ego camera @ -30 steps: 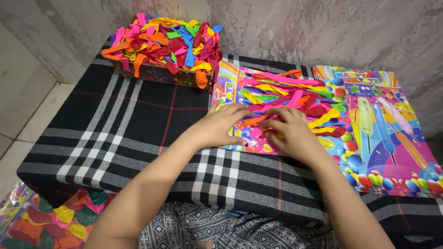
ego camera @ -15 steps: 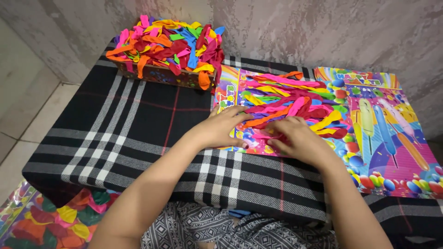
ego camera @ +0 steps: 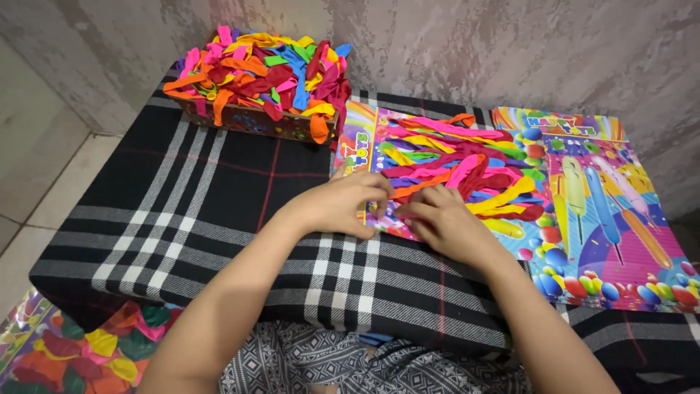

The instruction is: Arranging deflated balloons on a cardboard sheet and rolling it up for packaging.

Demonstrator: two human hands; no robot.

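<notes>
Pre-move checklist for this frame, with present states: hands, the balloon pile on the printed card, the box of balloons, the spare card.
1. Left hand touching the printed card at its near edge: ok.
2. Right hand on the long balloons: ok.
3. Balloons lie within the card: ok.
4. Box of balloons upright on the checked cloth: ok.
5. Second card flat, to the right: ok.
6. What the fingers pinch: cannot tell.

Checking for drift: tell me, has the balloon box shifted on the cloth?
No. The balloon box sits on the same corner of the plaid cloth, against the wall.
</notes>
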